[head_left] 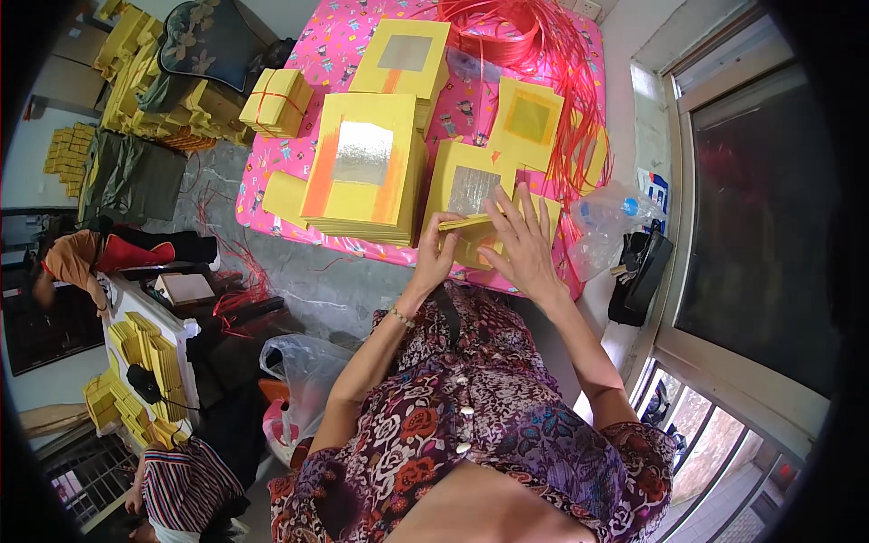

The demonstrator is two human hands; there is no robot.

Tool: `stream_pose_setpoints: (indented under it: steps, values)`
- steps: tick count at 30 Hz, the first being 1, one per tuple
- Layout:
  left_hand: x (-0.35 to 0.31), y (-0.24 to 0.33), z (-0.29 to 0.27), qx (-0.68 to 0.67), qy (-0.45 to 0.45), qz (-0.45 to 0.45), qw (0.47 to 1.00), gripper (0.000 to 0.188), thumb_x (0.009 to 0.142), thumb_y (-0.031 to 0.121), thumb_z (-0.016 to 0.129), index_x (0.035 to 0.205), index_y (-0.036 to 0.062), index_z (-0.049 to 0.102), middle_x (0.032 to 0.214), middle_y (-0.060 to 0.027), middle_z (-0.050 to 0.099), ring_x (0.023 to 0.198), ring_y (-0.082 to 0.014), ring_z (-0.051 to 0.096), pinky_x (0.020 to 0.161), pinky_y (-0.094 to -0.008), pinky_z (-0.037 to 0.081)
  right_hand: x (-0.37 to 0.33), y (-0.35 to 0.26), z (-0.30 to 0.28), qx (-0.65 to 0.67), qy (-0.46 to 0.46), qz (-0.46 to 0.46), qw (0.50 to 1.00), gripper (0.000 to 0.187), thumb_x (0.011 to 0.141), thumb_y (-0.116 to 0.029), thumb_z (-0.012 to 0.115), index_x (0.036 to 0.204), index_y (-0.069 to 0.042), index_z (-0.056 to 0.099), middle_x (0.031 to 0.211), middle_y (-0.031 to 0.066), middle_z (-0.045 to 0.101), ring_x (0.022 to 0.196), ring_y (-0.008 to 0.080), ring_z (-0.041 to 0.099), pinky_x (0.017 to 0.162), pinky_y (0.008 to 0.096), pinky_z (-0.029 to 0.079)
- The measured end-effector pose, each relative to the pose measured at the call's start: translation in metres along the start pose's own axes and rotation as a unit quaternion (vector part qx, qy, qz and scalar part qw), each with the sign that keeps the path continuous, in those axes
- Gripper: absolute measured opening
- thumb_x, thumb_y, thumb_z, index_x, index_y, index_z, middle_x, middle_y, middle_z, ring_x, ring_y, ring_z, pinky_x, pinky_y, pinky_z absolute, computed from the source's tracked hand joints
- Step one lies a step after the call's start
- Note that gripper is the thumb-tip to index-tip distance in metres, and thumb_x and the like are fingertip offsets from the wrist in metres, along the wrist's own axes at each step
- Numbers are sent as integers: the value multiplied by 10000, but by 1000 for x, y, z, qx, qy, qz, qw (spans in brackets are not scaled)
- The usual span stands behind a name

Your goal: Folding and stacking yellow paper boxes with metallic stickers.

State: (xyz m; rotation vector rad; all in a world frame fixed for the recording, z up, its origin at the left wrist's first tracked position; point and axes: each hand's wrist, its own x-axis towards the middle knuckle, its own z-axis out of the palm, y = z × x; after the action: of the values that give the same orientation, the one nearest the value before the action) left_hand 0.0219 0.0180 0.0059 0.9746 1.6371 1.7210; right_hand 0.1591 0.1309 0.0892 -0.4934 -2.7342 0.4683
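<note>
My left hand [435,251] grips the edge of a thin stack of yellow joss paper [469,220], its thumb and fingers closed on the sheets. Over the right part of these sheets lies my right hand [528,246], fingers spread and holding nothing. Just beyond is a low pile with a silver foil square [474,189]. To the left stands a tall pile of joss paper [360,163] with silver foil and orange bands, and behind it another foil-topped pile [401,56]. Sheets with a gold square [529,119] lie at the far right. My palms hide part of the held paper.
A pink patterned tablecloth [339,41] covers the table. Red plastic strips [566,100] trail along its right side. A tied yellow bundle [276,102] sits at the left edge. Clear plastic bags [602,226] rest by the window. Two people work at a table [186,362] on the left.
</note>
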Motion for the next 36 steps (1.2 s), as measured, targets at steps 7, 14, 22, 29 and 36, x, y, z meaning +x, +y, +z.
stream_pose_setpoints:
  steps: [7,14,22,29,36]
  values:
    - [0,-3,0,0,7,9,1000,124,908,10,496,1031,-3,505,997,-88,582,904,-149,564,787,-266,459,-1,2,-4,26,33,39,998,760,777,-242,692,1418,-91,312,1461,89,309,1390,335,177,1111,526,127]
    - [0,-5,-1,-12,14,-13,1000,138,918,25,495,1053,-2,506,984,-74,586,913,-127,548,789,-263,453,-4,16,-3,133,75,76,985,715,804,-200,677,1405,-65,313,1433,167,319,1340,328,296,1076,449,267]
    - [-2,26,2,-84,-14,-88,992,337,907,37,522,1237,-6,473,1105,-66,585,1010,-126,540,877,-267,429,-8,32,14,488,0,242,839,271,881,-136,624,1088,35,589,969,70,668,915,143,621,835,267,478]
    - [-5,45,2,-201,-25,-154,967,423,909,15,483,1316,-7,371,1234,-101,528,1126,-159,504,948,-294,402,-8,30,13,578,-30,269,770,244,904,-119,598,1078,51,601,967,67,658,863,93,607,778,237,489]
    - [1,53,-4,-214,-33,-248,944,375,919,30,471,1283,-9,391,1203,-103,544,1106,-168,517,927,-297,417,-16,32,18,553,-131,300,766,282,898,-253,623,997,9,656,806,7,653,665,44,570,566,203,457]
